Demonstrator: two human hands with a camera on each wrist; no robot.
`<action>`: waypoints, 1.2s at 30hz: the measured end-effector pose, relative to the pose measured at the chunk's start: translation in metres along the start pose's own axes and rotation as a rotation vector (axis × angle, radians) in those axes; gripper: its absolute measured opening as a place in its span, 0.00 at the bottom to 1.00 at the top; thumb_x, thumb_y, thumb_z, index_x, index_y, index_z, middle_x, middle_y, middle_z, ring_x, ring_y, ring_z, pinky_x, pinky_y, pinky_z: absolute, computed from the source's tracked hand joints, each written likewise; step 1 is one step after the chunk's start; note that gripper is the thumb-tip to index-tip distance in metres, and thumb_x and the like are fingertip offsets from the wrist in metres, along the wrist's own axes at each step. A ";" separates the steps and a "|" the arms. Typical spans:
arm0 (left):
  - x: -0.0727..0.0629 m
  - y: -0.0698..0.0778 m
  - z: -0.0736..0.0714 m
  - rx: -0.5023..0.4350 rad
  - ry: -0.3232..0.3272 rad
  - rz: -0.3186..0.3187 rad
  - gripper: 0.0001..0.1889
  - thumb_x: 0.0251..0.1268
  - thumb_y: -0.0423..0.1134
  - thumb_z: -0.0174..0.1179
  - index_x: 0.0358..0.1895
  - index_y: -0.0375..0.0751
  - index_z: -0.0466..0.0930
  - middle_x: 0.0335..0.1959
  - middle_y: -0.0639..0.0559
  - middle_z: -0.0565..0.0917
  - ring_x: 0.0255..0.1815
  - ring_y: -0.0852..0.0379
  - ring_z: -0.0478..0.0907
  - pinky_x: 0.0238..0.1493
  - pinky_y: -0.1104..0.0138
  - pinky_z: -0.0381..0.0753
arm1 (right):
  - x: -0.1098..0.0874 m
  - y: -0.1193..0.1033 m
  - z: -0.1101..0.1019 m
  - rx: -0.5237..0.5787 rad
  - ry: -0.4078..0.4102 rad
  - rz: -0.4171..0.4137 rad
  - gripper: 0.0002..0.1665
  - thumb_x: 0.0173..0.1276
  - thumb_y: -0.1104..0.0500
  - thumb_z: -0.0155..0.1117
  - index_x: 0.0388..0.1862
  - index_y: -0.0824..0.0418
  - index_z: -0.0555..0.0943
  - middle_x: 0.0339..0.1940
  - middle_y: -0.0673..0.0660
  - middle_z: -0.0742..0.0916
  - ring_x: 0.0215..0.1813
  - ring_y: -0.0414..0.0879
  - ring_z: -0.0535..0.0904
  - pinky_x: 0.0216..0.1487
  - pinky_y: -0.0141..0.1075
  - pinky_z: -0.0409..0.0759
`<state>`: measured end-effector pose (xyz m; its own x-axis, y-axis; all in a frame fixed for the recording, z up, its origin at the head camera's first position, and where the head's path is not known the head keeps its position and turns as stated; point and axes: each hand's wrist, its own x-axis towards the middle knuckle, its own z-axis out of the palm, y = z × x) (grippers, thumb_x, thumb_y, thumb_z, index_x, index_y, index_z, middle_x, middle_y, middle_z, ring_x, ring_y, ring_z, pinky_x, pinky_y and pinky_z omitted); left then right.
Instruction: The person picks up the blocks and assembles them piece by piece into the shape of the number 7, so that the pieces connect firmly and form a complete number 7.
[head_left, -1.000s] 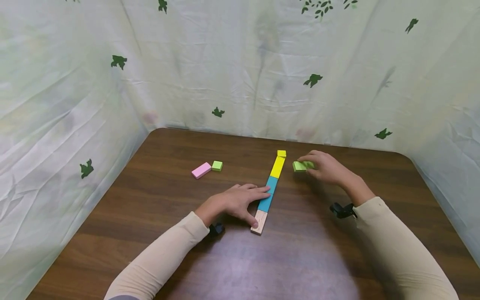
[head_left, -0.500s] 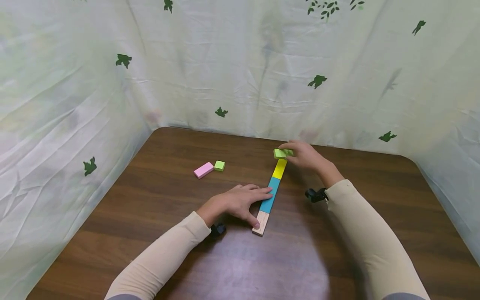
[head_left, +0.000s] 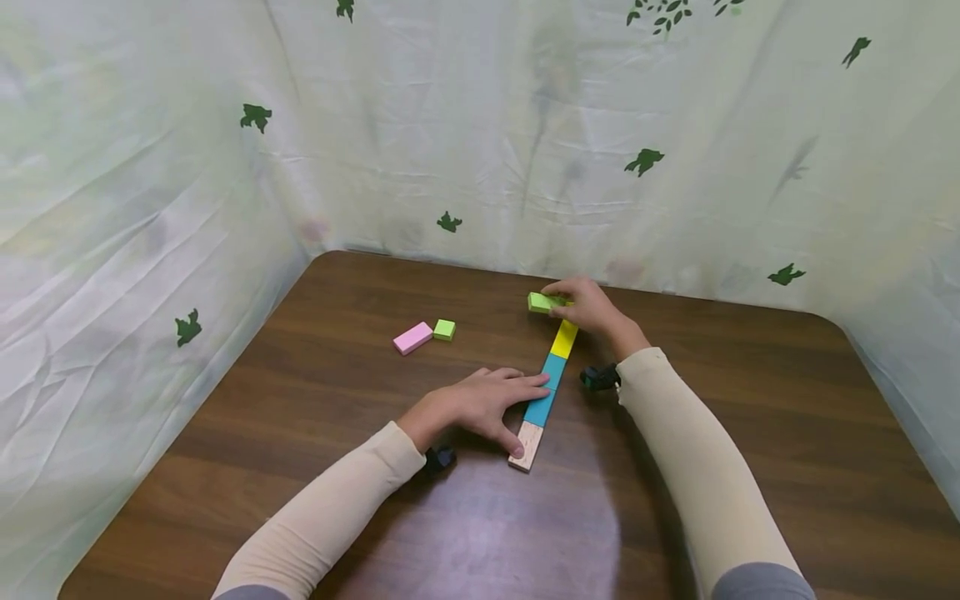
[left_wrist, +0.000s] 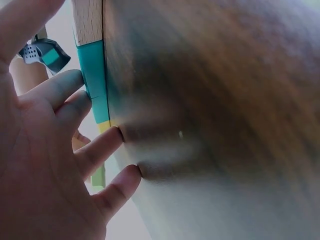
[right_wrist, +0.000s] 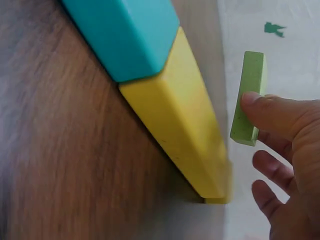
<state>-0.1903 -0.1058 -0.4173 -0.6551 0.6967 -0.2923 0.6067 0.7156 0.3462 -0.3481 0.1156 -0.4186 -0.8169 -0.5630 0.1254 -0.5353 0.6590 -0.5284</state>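
Note:
A row of blocks lies end to end on the brown table [head_left: 750, 433]: a bare wood block [head_left: 527, 444], a teal block [head_left: 546, 389] and a yellow block [head_left: 564, 339]. My left hand [head_left: 480, 402] rests flat beside the row, its straight fingertips touching the teal block [left_wrist: 95, 85]. At the row's far end my right hand [head_left: 588, 304] pinches a light green block [head_left: 542, 302]. In the right wrist view the green block [right_wrist: 247, 97] is held just past the yellow block [right_wrist: 185, 120]. The hand hides the far tip of the row.
A pink block [head_left: 413, 337] and a small green cube [head_left: 445, 329] lie together left of the row. A white cloth [head_left: 480, 150] printed with green leaves walls the table at the back and on both sides.
My right hand carried the green block from the right of the row leftward to its far end, covering the small yellow block there. My left hand stayed on the teal block.

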 end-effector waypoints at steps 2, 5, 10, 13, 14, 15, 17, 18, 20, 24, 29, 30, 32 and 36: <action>0.000 0.000 -0.001 0.005 0.000 0.004 0.48 0.55 0.63 0.68 0.78 0.62 0.55 0.82 0.67 0.48 0.82 0.52 0.50 0.77 0.48 0.54 | 0.003 0.002 0.004 -0.019 0.013 0.011 0.22 0.68 0.62 0.67 0.60 0.63 0.82 0.59 0.64 0.85 0.58 0.59 0.79 0.60 0.52 0.77; -0.001 0.000 -0.001 0.005 0.002 0.007 0.47 0.55 0.63 0.68 0.78 0.62 0.55 0.82 0.66 0.48 0.81 0.51 0.50 0.77 0.48 0.55 | 0.007 0.004 0.009 -0.055 0.017 0.058 0.22 0.68 0.59 0.67 0.60 0.59 0.82 0.59 0.62 0.85 0.56 0.58 0.75 0.58 0.51 0.74; -0.002 0.002 -0.002 -0.004 -0.005 0.000 0.47 0.55 0.62 0.68 0.78 0.63 0.55 0.82 0.67 0.48 0.82 0.52 0.49 0.77 0.47 0.54 | 0.008 0.002 0.014 -0.100 -0.009 0.115 0.22 0.69 0.55 0.66 0.62 0.55 0.82 0.60 0.60 0.84 0.54 0.57 0.69 0.59 0.53 0.67; -0.002 0.002 -0.002 0.000 -0.007 -0.003 0.47 0.56 0.62 0.68 0.79 0.64 0.54 0.82 0.67 0.47 0.82 0.52 0.48 0.77 0.48 0.54 | 0.009 0.001 0.014 -0.115 -0.013 0.125 0.22 0.70 0.55 0.65 0.62 0.54 0.82 0.61 0.60 0.84 0.57 0.58 0.69 0.63 0.55 0.64; -0.002 0.002 -0.002 0.001 -0.006 -0.004 0.47 0.56 0.62 0.68 0.78 0.64 0.54 0.82 0.67 0.47 0.82 0.52 0.49 0.77 0.48 0.54 | 0.009 0.001 0.015 -0.115 -0.014 0.133 0.22 0.70 0.55 0.65 0.62 0.54 0.82 0.61 0.60 0.84 0.58 0.58 0.69 0.64 0.55 0.63; -0.002 0.002 -0.002 0.003 -0.005 -0.003 0.47 0.56 0.62 0.68 0.78 0.64 0.54 0.82 0.67 0.47 0.82 0.52 0.49 0.77 0.48 0.54 | 0.009 0.001 0.015 -0.119 -0.016 0.138 0.22 0.70 0.54 0.65 0.62 0.54 0.82 0.61 0.60 0.83 0.59 0.58 0.69 0.65 0.56 0.63; -0.001 0.002 -0.002 0.011 -0.004 -0.002 0.47 0.56 0.62 0.67 0.79 0.64 0.54 0.82 0.67 0.47 0.82 0.52 0.49 0.77 0.48 0.54 | 0.010 0.003 0.015 -0.121 -0.023 0.143 0.22 0.70 0.55 0.65 0.62 0.55 0.82 0.62 0.60 0.83 0.60 0.59 0.68 0.66 0.57 0.62; -0.001 0.001 -0.001 0.015 -0.005 -0.001 0.47 0.56 0.62 0.67 0.79 0.63 0.54 0.82 0.67 0.47 0.82 0.52 0.49 0.77 0.48 0.55 | 0.010 0.003 0.015 -0.118 -0.028 0.146 0.22 0.70 0.55 0.65 0.62 0.55 0.81 0.62 0.60 0.83 0.61 0.59 0.68 0.67 0.57 0.62; -0.001 0.001 -0.001 0.018 -0.004 0.000 0.47 0.56 0.63 0.67 0.79 0.63 0.54 0.82 0.66 0.47 0.82 0.52 0.49 0.77 0.48 0.55 | 0.010 0.006 0.016 -0.105 -0.032 0.141 0.22 0.70 0.55 0.65 0.62 0.56 0.81 0.63 0.60 0.83 0.62 0.60 0.68 0.67 0.58 0.63; 0.000 0.000 0.001 0.023 -0.007 -0.006 0.47 0.56 0.63 0.67 0.79 0.64 0.54 0.82 0.67 0.47 0.82 0.52 0.49 0.77 0.47 0.54 | 0.010 0.013 0.017 -0.037 -0.027 0.133 0.21 0.70 0.56 0.65 0.61 0.57 0.82 0.63 0.62 0.82 0.64 0.61 0.70 0.65 0.55 0.68; 0.000 0.000 0.002 0.026 -0.011 -0.006 0.48 0.56 0.63 0.68 0.79 0.63 0.54 0.82 0.67 0.47 0.82 0.52 0.49 0.77 0.47 0.54 | 0.007 0.018 0.014 0.067 -0.049 0.176 0.21 0.69 0.60 0.64 0.61 0.59 0.82 0.65 0.65 0.80 0.63 0.60 0.73 0.59 0.50 0.74; -0.001 0.001 0.002 0.026 -0.011 -0.006 0.48 0.56 0.63 0.68 0.79 0.63 0.54 0.82 0.67 0.47 0.82 0.52 0.49 0.77 0.47 0.54 | 0.007 0.019 0.013 0.082 -0.056 0.189 0.22 0.69 0.60 0.64 0.62 0.59 0.82 0.66 0.65 0.79 0.62 0.59 0.73 0.59 0.49 0.74; -0.001 0.001 0.001 0.025 -0.012 -0.007 0.48 0.56 0.62 0.68 0.79 0.63 0.54 0.82 0.67 0.47 0.82 0.52 0.49 0.78 0.47 0.54 | 0.006 0.019 0.011 0.111 -0.072 0.217 0.22 0.70 0.59 0.64 0.62 0.58 0.81 0.68 0.65 0.77 0.62 0.59 0.72 0.57 0.48 0.74; -0.002 0.002 -0.001 0.025 -0.013 -0.006 0.48 0.56 0.63 0.68 0.79 0.63 0.54 0.82 0.67 0.47 0.82 0.52 0.49 0.78 0.47 0.53 | 0.007 0.019 0.008 0.129 -0.089 0.243 0.22 0.71 0.57 0.63 0.63 0.58 0.80 0.69 0.65 0.76 0.60 0.58 0.72 0.56 0.46 0.73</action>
<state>-0.1883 -0.1057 -0.4152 -0.6527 0.6930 -0.3060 0.6142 0.7206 0.3218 -0.3621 0.1206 -0.4344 -0.8928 -0.4415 -0.0891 -0.2895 0.7141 -0.6374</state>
